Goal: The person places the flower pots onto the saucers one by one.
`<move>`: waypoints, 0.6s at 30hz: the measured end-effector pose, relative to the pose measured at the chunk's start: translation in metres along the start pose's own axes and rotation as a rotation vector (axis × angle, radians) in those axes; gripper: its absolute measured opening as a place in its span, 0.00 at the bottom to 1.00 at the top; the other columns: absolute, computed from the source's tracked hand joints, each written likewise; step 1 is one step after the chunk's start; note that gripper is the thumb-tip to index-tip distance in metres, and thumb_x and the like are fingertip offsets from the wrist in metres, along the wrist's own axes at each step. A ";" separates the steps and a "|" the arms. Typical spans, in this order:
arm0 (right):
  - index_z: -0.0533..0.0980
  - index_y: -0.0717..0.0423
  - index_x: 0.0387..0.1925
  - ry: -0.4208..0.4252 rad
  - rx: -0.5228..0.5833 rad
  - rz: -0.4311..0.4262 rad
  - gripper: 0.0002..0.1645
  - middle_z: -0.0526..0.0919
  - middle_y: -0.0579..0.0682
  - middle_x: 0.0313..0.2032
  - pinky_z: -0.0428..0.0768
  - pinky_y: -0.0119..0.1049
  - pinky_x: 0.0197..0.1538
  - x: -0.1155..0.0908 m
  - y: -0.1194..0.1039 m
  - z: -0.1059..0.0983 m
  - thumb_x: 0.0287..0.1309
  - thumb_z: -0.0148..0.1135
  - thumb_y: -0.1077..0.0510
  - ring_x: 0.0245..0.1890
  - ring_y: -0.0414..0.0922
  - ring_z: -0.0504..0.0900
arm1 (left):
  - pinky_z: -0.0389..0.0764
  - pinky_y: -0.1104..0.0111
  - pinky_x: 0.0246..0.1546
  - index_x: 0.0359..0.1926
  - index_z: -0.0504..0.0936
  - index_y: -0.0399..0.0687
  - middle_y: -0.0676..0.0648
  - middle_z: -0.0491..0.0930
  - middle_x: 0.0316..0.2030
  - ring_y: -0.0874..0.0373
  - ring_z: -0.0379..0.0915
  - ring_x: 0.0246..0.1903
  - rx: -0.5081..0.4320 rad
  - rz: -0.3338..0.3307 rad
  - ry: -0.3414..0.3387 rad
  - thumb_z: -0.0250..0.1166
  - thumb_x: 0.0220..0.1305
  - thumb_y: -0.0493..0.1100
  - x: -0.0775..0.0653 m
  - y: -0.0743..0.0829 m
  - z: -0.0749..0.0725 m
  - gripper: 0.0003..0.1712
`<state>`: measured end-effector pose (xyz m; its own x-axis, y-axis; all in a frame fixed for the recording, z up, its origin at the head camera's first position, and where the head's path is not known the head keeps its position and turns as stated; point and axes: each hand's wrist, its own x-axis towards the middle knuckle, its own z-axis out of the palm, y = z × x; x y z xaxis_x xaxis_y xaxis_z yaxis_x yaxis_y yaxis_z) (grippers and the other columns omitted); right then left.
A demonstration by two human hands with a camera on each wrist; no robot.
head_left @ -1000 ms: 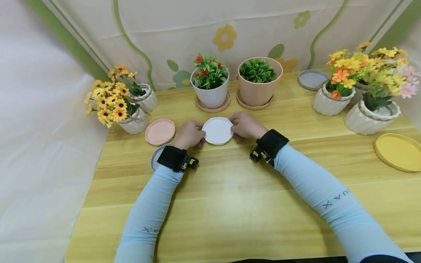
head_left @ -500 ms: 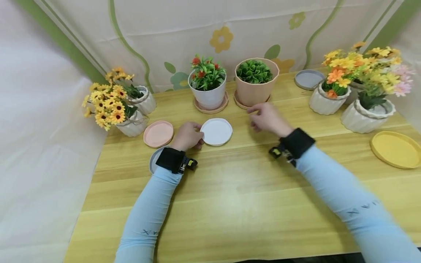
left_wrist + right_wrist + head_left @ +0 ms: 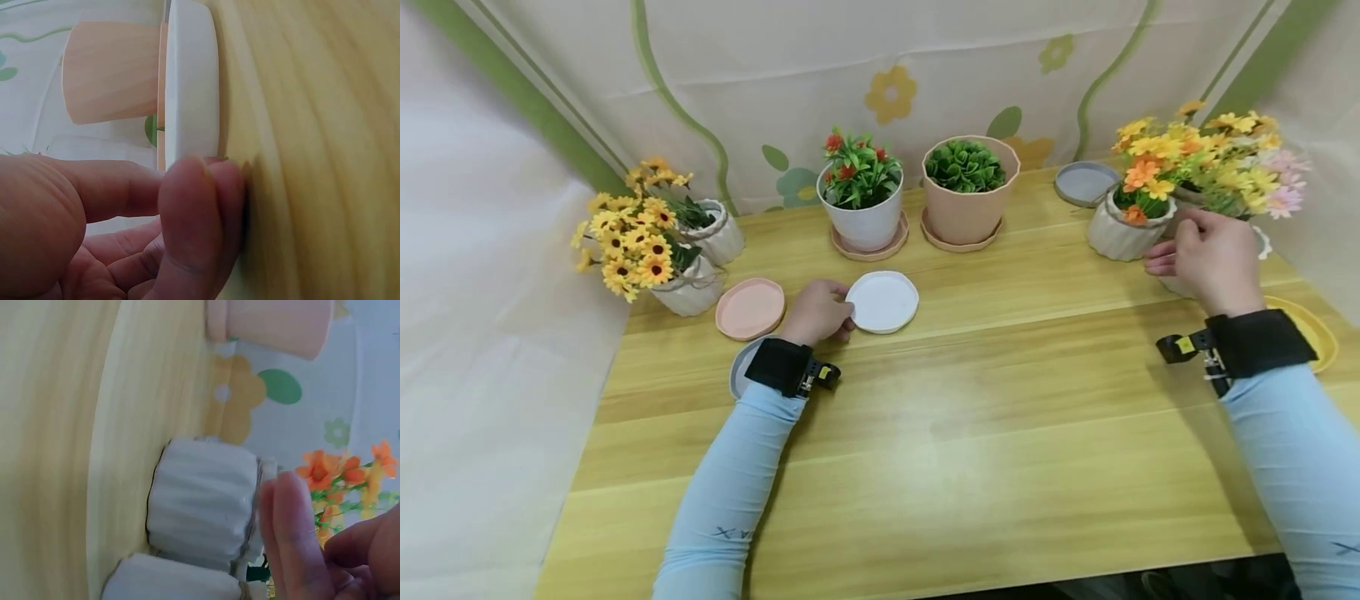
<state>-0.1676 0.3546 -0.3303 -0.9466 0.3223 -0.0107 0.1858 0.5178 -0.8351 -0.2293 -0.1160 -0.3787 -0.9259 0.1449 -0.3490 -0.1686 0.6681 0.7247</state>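
My left hand (image 3: pixel 816 312) pinches the left edge of a small white saucer (image 3: pixel 882 302) that lies on the wooden table; in the left wrist view the fingertips meet at the end of its rim. My right hand (image 3: pixel 1217 258) is raised, its fingers loosely bent with nothing in them. It overlaps the nearest ribbed white pot of yellow and pink flowers (image 3: pixel 1273 183) and mostly hides that pot. Beside it stands another ribbed white pot (image 3: pixel 1123 229) with orange flowers, whose ribbed wall (image 3: pixel 203 494) shows close to the fingers in the right wrist view.
A white pot (image 3: pixel 865 218) and a peach pot (image 3: pixel 966 212) stand on pink saucers at the back. Pink (image 3: pixel 749 308) and grey (image 3: pixel 743 367) saucers lie left, near sunflower pots (image 3: pixel 688 287). Another grey saucer (image 3: pixel 1086 183) and a yellow tray (image 3: pixel 1318 333) are on the right.
My right hand has let go of the white saucer's right edge and moved right, over to the flower pots. My left hand has stayed at the saucer's left edge.
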 end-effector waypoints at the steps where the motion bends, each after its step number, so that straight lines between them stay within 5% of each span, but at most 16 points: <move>1: 0.50 0.66 0.75 -0.013 -0.045 -0.004 0.33 0.82 0.37 0.19 0.85 0.32 0.26 0.004 0.000 -0.001 0.76 0.29 0.55 0.18 0.37 0.84 | 0.84 0.67 0.24 0.63 0.73 0.38 0.42 0.84 0.28 0.56 0.81 0.19 -0.001 0.003 0.002 0.59 0.70 0.38 0.000 -0.001 -0.001 0.22; 8: 0.56 0.73 0.71 -0.081 -0.259 0.059 0.34 0.83 0.44 0.16 0.83 0.35 0.24 0.033 -0.005 0.000 0.75 0.31 0.53 0.18 0.41 0.85 | 0.84 0.68 0.24 0.63 0.74 0.37 0.43 0.84 0.27 0.56 0.81 0.20 0.003 0.009 0.005 0.59 0.70 0.38 -0.002 -0.004 -0.003 0.22; 13: 0.66 0.82 0.60 -0.064 -0.369 0.157 0.39 0.85 0.58 0.20 0.79 0.50 0.46 0.043 -0.007 0.000 0.73 0.37 0.47 0.26 0.51 0.87 | 0.84 0.67 0.24 0.63 0.74 0.38 0.43 0.84 0.27 0.56 0.81 0.19 -0.004 0.013 0.002 0.58 0.70 0.38 -0.002 -0.003 -0.002 0.22; 17: 0.55 0.80 0.68 -0.062 -0.346 0.221 0.42 0.84 0.69 0.33 0.70 0.58 0.60 0.048 -0.010 0.001 0.72 0.36 0.45 0.34 0.57 0.86 | 0.84 0.67 0.24 0.63 0.74 0.38 0.43 0.84 0.28 0.56 0.81 0.19 -0.010 0.012 0.001 0.59 0.70 0.38 -0.002 -0.002 -0.002 0.22; 18: 0.50 0.76 0.72 -0.066 -0.317 0.231 0.43 0.82 0.73 0.42 0.68 0.58 0.63 0.048 -0.011 0.002 0.72 0.35 0.45 0.43 0.60 0.84 | 0.84 0.67 0.24 0.63 0.74 0.38 0.43 0.84 0.28 0.56 0.81 0.19 -0.012 0.012 0.002 0.59 0.70 0.38 -0.002 -0.002 -0.002 0.22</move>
<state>-0.2158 0.3629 -0.3230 -0.8832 0.4126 -0.2230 0.4585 0.6597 -0.5955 -0.2281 -0.1190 -0.3779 -0.9284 0.1517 -0.3393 -0.1614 0.6579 0.7356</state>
